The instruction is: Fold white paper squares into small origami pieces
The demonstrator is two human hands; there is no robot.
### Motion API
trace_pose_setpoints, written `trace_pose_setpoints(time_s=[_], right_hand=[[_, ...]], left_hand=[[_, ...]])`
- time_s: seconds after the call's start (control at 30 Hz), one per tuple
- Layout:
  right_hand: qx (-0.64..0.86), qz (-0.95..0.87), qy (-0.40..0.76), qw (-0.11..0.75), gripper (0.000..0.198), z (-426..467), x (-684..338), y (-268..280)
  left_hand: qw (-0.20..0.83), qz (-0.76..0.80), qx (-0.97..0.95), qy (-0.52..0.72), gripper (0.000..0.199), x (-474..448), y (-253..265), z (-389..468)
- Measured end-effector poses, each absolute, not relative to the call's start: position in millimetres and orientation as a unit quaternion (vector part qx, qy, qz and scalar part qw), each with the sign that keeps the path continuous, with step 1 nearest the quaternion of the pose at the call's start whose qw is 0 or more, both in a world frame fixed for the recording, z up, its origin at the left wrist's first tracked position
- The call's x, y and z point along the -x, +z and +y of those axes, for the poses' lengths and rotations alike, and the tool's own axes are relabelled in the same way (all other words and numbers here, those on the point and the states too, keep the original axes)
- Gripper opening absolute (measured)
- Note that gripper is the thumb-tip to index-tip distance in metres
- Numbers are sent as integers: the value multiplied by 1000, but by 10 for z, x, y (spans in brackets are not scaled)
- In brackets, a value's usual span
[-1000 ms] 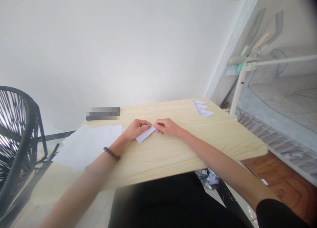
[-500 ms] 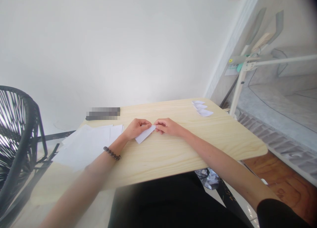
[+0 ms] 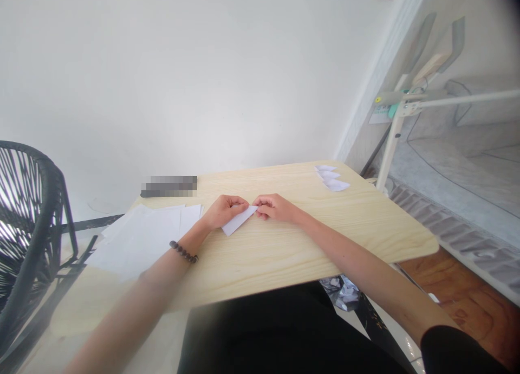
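Observation:
A folded piece of white paper (image 3: 239, 221), narrowing to a point at its right end, lies tilted over the middle of the table (image 3: 276, 255). My left hand (image 3: 226, 210) is closed on its upper edge, thumb along the paper; a dark beaded bracelet (image 3: 183, 251) circles that wrist. At the pointed tip, my right hand (image 3: 273, 207) pinches the paper between thumb and fingers. The fingertips of both hands are close together, and part of the paper is hidden behind the left hand.
Loose white sheets (image 3: 142, 236) lie on the table's left side. Three folded paper pieces (image 3: 333, 179) sit at the back right. A pixelated dark object (image 3: 169, 187) is at the back left edge. A black woven chair (image 3: 32, 222) stands left, a white metal frame (image 3: 392, 146) right.
Almost nothing differs. Both hands keep their grip on the folded paper, with only a very slight shift of the right fingers at its tip.

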State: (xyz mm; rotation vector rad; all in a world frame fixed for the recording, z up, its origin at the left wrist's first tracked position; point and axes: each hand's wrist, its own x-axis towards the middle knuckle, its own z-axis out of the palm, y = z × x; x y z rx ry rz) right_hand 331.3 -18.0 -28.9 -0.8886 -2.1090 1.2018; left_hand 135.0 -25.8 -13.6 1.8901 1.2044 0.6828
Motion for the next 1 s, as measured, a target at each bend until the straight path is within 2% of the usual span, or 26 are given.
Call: trace_pose_setpoints(time_s=[0.27, 0.5, 0.77, 1.0], right_hand=[[347, -799, 400, 286, 22, -214, -3285, -267], [330, -777, 455, 282, 18, -178, -3311, -292], [347, -794, 411, 285, 18, -207, -3290, -277], [340, -790, 427, 279, 16, -202, -3298, -272]], left_hand=[[385, 475, -746, 264, 38, -1357, -131, -262], [379, 467, -753, 266, 35, -1347, -137, -256], [376, 467, -753, 272, 34, -1361, -123, -263], [369, 469, -755, 271, 37, -1364, -117, -267]])
